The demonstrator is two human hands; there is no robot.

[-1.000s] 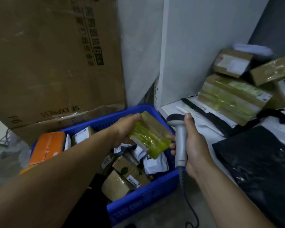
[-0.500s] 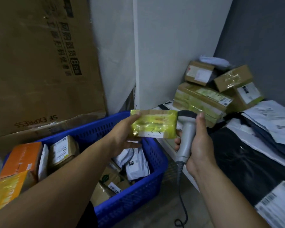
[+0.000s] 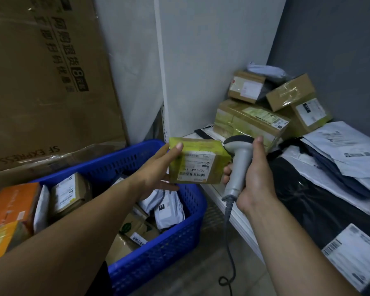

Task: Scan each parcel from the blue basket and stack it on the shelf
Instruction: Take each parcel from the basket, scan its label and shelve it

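Above the blue basket (image 3: 158, 251), the left hand (image 3: 158, 174) is pinching a yellow-taped parcel (image 3: 198, 161), its fingers curled round it; the right hand (image 3: 256, 178) is gripping the scanner (image 3: 237, 167) just beside that parcel.

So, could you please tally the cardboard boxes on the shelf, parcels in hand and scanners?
cardboard boxes on the shelf: 4
yellow-taped parcel in the left hand: 1
barcode scanner in the right hand: 1
Total: 6

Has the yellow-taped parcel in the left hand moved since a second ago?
Yes. The yellow-taped parcel in the left hand has risen from over the blue basket toward the shelf edge, its label now facing the camera.
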